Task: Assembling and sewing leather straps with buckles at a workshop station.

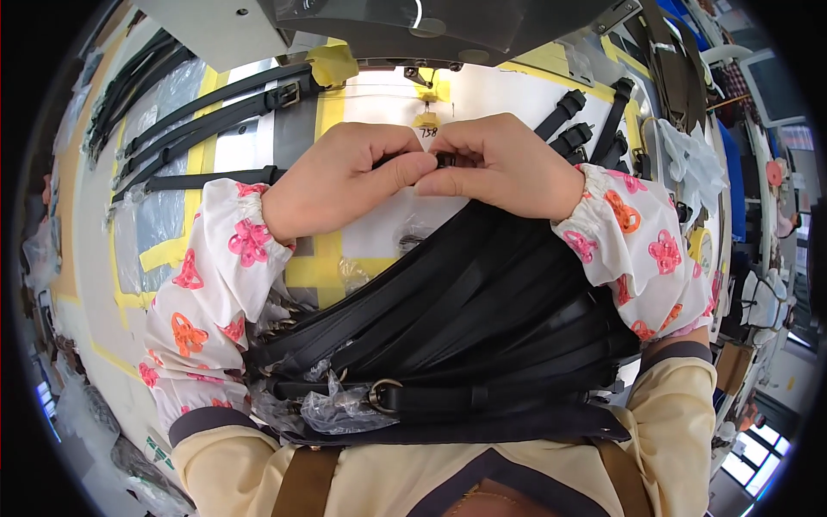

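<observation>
In front of the machine, my left hand (349,181) and my right hand (508,168) meet with their fingertips pinched together. Between them is a small dark section of a black strap (445,160), mostly hidden by my fingers. Both hands are closed on it, thumbs toward me. Below my wrists, a thick pile of black straps (457,302) fans across the table edge against my body. The nearest strap carries a metal ring (385,395), with crumpled clear plastic wrap (340,409) around its end.
A grey machine (379,30) stands over the far side of the white work surface. Buckled black straps (211,108) lie at the left, and more rolled strap ends (568,112) at the right. Yellow tape (327,271) marks the surface. A pale plastic bag (693,164) hangs at the right.
</observation>
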`<state>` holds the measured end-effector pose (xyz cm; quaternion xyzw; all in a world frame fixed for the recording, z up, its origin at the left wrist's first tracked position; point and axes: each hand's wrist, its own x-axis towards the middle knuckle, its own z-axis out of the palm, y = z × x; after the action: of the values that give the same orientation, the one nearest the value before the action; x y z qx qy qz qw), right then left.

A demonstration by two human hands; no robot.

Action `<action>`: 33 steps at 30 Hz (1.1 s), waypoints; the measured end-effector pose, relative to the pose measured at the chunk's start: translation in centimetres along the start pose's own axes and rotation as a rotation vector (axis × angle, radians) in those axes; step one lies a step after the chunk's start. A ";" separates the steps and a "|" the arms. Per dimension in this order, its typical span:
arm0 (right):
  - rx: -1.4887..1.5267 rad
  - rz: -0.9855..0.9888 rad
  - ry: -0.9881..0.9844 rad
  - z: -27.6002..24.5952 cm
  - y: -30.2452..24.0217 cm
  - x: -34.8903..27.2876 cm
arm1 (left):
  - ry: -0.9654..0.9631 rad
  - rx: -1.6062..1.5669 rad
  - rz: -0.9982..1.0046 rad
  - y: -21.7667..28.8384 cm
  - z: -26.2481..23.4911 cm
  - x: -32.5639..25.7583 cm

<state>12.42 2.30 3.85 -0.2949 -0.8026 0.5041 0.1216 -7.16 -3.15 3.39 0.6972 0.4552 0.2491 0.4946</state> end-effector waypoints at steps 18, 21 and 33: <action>0.149 0.388 0.060 -3.1 0.6 3.1 | 0.418 0.391 0.476 -3.5 -0.8 3.6; 0.120 0.467 0.052 -3.7 0.9 3.1 | 0.416 0.493 0.456 -3.7 -0.8 3.8; 0.202 0.505 -0.095 -3.5 0.4 3.8 | 0.243 0.589 0.460 -4.6 -3.3 3.3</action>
<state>11.24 7.26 4.68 -0.4480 -0.6542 0.6092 -0.0168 -10.03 1.70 0.12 0.8586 0.3943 0.2929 0.1471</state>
